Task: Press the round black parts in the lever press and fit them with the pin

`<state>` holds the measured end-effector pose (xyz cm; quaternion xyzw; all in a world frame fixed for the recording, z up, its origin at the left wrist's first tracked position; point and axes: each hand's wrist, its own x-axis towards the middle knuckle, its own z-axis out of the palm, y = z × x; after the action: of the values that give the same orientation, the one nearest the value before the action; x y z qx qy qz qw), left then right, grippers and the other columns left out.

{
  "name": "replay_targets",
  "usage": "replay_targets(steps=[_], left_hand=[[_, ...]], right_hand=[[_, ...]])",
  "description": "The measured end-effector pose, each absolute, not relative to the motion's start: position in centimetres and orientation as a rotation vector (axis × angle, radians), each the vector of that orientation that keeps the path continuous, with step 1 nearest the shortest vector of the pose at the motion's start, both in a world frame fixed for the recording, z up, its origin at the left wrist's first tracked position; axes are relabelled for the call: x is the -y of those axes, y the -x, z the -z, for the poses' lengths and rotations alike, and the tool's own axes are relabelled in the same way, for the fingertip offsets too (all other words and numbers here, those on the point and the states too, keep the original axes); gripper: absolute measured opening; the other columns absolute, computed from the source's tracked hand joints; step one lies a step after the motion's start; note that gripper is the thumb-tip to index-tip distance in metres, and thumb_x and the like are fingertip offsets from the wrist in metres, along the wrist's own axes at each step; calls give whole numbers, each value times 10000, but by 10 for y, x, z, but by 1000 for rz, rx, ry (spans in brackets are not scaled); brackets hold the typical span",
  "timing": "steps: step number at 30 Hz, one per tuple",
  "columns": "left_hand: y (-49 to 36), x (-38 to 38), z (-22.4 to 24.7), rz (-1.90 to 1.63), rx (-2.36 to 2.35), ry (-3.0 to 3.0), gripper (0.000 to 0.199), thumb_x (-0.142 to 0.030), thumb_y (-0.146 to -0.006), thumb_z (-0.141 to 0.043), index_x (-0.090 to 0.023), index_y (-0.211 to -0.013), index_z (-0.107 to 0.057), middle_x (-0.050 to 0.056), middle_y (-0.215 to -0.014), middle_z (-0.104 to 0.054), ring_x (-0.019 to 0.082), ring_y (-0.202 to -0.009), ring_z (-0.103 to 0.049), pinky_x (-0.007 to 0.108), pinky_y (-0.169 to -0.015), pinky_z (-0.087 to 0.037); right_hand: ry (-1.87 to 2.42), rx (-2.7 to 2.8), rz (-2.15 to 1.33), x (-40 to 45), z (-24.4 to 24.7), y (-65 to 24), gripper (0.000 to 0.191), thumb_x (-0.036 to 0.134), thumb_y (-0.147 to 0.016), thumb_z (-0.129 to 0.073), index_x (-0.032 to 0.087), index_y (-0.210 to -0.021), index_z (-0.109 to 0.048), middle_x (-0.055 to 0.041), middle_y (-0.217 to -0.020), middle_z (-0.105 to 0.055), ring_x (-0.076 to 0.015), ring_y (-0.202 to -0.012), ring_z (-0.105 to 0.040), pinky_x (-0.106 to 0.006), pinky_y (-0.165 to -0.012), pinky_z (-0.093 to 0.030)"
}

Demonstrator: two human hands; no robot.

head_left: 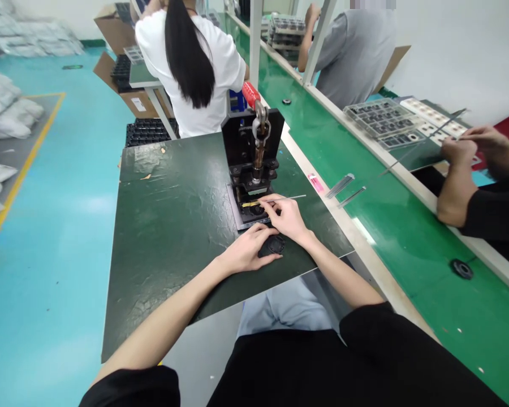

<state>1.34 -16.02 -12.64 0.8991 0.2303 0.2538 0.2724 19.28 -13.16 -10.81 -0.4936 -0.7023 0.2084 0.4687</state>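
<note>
My left hand point(252, 249) rests on the green-topped table with its thumb and fingers curved around a small black round part point(276, 244). My right hand point(286, 215) pinches a thin pale stick point(297, 196) over the base of a black toggle press point(261, 150). A yellow strip point(250, 204) shows just beyond the right fingertips, above the press base; whether it is the stick's other end I cannot tell. The red handle point(251, 95) of the press points up. My fingers partly hide the press base.
To the right runs a green conveyor point(390, 226) with a black ring point(461, 269) on it. Bundled thin rods point(340, 185) lie at its near edge. Clear trays of dark parts point(379, 118) stand beyond. A co-worker's hands point(479, 144) work at right; two more people are ahead.
</note>
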Motion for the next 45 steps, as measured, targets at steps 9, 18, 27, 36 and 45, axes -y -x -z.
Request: replay_targets(steps=[9, 18, 27, 36, 45], left_hand=[[-13, 161, 123, -653, -648, -2405, 496, -459, -912, -726, -188, -1292, -559, 126, -1174, -675, 287, -1175, -635, 451, -1025, -566], [-3, 155, 108, -616, -562, -2281, 466, -86, -837, -572, -185, -1291, -549, 114, -1257, -694, 245, -1165, -681, 405, -1021, -564], [-20, 175, 117, -682, -945, -2545, 448, -587, -917, -679, -201, -1138, -625, 96, -1027, -740, 289, -1007, -705, 432, -881, -607], [-13, 164, 116, -701, -659, -2168, 363, -200, -849, -690, -221, -1200, -599, 86, -1181, -715, 249, -1098, -698, 412, -985, -582], [-34, 182, 125, -774, -1080, -2289, 526, -525, -767, -861, -223, -1114, -606, 76, -1106, -730, 284, -1063, -709, 452, -955, -595]], right_hand=[[1190, 1687, -515, 133, 113, -191, 196, 258, -995, -562, 176, -924, -725, -64, -928, -783, -134, -663, -712, -229, -599, -568], [1197, 1686, -530, 135, 112, -190, 170, 246, -993, -558, 181, -962, -712, -68, -927, -783, -155, -706, -732, -242, -622, -574], [1254, 1719, -538, 135, 112, -190, 223, 309, -1022, -533, 182, -990, -713, -79, -945, -772, -162, -705, -719, -259, -645, -578], [1205, 1663, -557, 137, 116, -192, 258, 337, -1033, -519, 189, -963, -718, -83, -932, -763, -192, -812, -747, -287, -687, -601], [1184, 1494, -657, 141, 112, -195, 328, 450, -1032, -526, 172, -973, -690, -62, -824, -741, -156, -641, -706, -279, -610, -608]])
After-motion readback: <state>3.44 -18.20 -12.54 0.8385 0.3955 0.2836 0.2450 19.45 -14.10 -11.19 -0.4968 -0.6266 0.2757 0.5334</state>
